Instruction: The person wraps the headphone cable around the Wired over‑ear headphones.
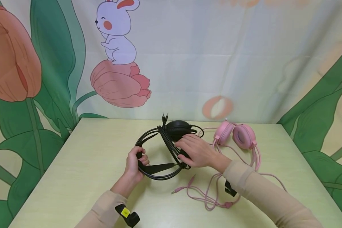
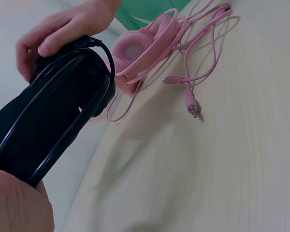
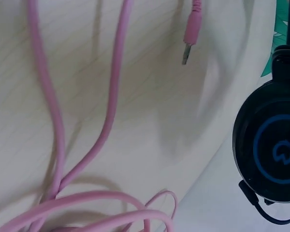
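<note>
Pale table carries a black headset, left hand gripping its band's near-left arc, right hand flat on its cable-wrapped right side.

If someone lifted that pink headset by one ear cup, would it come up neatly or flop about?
Probably floppy: the pink headset trails a long thin pink cable lying in loose loops on the table, so it would likely dangle and drag. Its rounded ear cups may rock when nudged.
</note>
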Action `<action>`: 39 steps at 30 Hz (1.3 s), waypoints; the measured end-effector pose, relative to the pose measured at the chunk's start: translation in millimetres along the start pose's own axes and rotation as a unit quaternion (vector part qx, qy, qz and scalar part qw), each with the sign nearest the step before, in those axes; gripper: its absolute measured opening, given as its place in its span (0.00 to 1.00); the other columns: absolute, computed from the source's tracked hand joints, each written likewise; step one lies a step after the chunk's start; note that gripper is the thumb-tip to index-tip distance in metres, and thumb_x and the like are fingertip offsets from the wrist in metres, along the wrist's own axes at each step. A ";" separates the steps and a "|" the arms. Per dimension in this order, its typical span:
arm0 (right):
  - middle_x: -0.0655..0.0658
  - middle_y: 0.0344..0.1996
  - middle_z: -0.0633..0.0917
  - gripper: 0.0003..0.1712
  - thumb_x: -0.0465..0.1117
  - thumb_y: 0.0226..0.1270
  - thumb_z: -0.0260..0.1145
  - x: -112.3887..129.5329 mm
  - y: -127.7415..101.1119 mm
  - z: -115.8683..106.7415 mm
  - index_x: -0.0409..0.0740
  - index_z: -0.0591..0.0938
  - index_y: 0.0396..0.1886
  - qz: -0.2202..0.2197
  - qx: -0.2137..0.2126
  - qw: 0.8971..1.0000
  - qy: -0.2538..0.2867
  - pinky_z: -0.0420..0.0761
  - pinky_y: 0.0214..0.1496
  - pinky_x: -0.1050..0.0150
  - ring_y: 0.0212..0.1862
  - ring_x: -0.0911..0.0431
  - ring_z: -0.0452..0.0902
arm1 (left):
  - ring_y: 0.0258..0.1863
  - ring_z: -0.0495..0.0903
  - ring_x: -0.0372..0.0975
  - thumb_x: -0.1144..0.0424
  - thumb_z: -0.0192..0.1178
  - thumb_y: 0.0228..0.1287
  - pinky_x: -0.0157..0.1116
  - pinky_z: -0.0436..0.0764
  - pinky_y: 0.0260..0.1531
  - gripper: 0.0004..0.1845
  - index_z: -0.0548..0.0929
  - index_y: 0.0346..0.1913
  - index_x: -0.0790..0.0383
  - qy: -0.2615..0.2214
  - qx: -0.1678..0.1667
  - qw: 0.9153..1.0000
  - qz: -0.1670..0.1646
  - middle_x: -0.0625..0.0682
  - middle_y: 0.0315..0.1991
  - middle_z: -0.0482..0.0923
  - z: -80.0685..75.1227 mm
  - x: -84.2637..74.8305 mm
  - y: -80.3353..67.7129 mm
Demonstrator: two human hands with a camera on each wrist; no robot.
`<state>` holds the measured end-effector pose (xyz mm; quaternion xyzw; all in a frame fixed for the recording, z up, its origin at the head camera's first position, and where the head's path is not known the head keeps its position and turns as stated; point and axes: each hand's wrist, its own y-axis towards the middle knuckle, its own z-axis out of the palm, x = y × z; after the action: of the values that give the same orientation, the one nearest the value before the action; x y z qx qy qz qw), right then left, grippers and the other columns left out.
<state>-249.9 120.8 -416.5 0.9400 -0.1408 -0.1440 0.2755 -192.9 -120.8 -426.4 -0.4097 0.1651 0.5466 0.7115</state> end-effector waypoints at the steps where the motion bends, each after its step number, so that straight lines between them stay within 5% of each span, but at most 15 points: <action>1: 0.47 0.38 0.80 0.17 0.47 0.62 0.51 -0.4 1.2 0.9 0.41 0.76 0.44 0.000 0.000 1.000 0.004 0.71 0.58 0.58 0.45 0.52 0.76 | 0.08 0.54 0.31 0.62 0.41 0.57 0.27 0.54 0.10 0.08 0.66 0.23 0.57 -0.003 -0.001 1.000 -0.001 0.40 0.09 0.54 -0.4 -0.2 0.1; 19: 0.51 0.21 0.74 0.16 0.52 0.62 0.50 -14.0 17.9 13.2 0.46 0.74 0.26 -0.053 -0.027 0.998 -0.035 0.73 0.41 0.60 0.28 0.54 0.70 | 0.08 0.54 0.31 0.60 0.42 0.58 0.26 0.55 0.10 0.06 0.65 0.26 0.57 -0.008 0.002 1.000 -0.021 0.41 0.09 0.54 -7.4 -11.2 10.3; 27: 0.51 0.23 0.75 0.25 0.50 0.70 0.35 -16.3 23.3 16.6 0.46 0.76 0.27 -0.050 -0.021 0.996 -0.066 0.72 0.40 0.60 0.30 0.53 0.70 | 0.11 0.60 0.31 0.59 0.49 0.59 0.26 0.64 0.15 0.08 0.67 0.29 0.60 0.047 -0.026 0.999 0.002 0.43 0.12 0.59 -10.0 -19.7 19.5; 32: 0.51 0.25 0.75 0.23 0.47 0.70 0.34 -18.6 25.3 24.9 0.47 0.75 0.28 -0.043 -0.019 0.995 -0.088 0.71 0.40 0.61 0.31 0.53 0.70 | 0.12 0.64 0.31 0.56 0.55 0.59 0.27 0.65 0.16 0.10 0.74 0.28 0.60 0.100 -0.070 0.992 0.021 0.44 0.14 0.66 -13.5 -20.3 25.9; 39: 0.51 0.25 0.76 0.24 0.48 0.70 0.34 -19.6 26.0 37.1 0.47 0.76 0.29 -0.031 -0.009 0.994 -0.107 0.70 0.38 0.61 0.30 0.53 0.70 | 0.16 0.75 0.34 0.52 0.58 0.58 0.30 0.78 0.26 0.12 0.76 0.32 0.58 0.155 -0.085 0.984 0.020 0.47 0.25 0.76 -20.9 -18.0 34.6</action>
<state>-285.6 88.8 -428.2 0.9206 -0.1391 -0.2529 0.2632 -226.3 -146.0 -440.7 -0.5447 0.2345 0.5028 0.6288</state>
